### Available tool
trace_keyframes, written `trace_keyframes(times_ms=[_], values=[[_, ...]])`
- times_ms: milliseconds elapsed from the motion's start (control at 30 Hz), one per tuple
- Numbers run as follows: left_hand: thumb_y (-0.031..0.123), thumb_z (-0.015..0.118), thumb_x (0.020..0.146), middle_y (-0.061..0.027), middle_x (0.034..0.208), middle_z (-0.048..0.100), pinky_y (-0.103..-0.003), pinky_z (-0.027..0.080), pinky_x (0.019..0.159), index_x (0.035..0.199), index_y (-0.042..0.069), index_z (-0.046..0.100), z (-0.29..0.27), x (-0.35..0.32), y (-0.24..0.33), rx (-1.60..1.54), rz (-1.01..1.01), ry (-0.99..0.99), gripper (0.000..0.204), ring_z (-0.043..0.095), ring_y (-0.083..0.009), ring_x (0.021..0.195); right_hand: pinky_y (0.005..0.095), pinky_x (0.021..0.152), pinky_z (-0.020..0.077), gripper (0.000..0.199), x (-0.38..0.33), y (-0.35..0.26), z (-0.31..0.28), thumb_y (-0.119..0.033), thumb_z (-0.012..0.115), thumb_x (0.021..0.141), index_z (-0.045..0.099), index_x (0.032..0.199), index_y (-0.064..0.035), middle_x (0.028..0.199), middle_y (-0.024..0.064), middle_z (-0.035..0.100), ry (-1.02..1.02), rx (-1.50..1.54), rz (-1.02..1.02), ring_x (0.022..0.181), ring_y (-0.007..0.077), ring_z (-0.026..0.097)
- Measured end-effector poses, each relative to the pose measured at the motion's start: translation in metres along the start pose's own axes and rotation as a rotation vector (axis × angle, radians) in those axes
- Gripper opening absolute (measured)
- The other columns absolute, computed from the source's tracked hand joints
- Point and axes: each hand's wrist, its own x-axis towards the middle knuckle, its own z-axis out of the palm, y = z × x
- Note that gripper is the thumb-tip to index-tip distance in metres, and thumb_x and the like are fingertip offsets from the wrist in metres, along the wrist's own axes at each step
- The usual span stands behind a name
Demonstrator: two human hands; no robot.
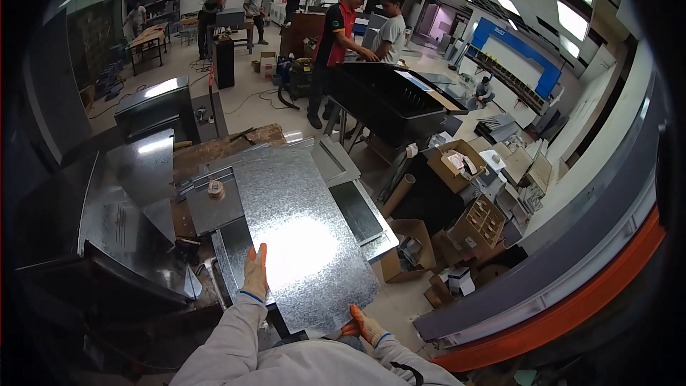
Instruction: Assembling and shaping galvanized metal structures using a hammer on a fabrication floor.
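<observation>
A large galvanized metal sheet lies in front of me, with a bright light reflection across its near half. My left hand, in a pale work glove with orange coating, holds the sheet's left edge. At the near right corner my right hand, gloved alike, grips the edge; part of its fingers is hidden by the sheet. Left of the sheet, a roll of tape sits on a grey metal plate. Grey metal frames lie partly beneath the sheet's right side.
Bent metal housings stand at the left. On the right are cardboard boxes with small parts and an orange-edged rack beam. Two people work beside a black metal cabinet ahead; several others are farther back.
</observation>
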Motion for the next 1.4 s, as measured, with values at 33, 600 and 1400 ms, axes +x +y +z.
trace_keyframes(times_ms=[33,600,1400], values=[[0.037,0.073,0.093,-0.016,0.149,0.043,-0.037,0.038,0.113,0.155,-0.002,0.023,0.003,-0.002,0.004,0.038,-0.013,0.009,0.089,0.045,-0.0263,0.136,0.0391,0.071,0.0613,0.081,-0.001,-0.002,-0.001,-0.072,0.06,0.086,0.061,0.116,0.0029,0.09,0.0188,0.069,0.007,-0.007,-0.01,0.077,0.0279,0.071],[0.029,0.066,0.098,-0.0168,0.149,0.044,-0.041,0.044,0.108,0.155,0.001,0.025,-0.009,0.022,-0.014,-0.105,-0.091,-0.004,0.076,0.047,-0.029,0.134,0.035,0.046,0.0453,0.048,-0.006,-0.032,-0.108,-0.053,0.059,0.098,0.058,0.107,-0.0058,0.072,0.0086,0.062,0.477,0.237,-0.491,0.051,0.0186,0.056],[0.047,0.061,0.098,-0.0149,0.143,0.053,-0.032,0.046,0.101,0.143,-0.003,0.046,0.063,0.01,0.063,0.3,0.03,-0.008,0.07,0.054,-0.0218,0.125,0.0355,0.082,0.0522,0.06,0.158,-0.283,0.05,-0.046,0.069,0.092,0.068,0.111,0.0103,0.101,0.022,0.073,0.546,-0.753,-0.639,0.095,0.0285,0.071]])
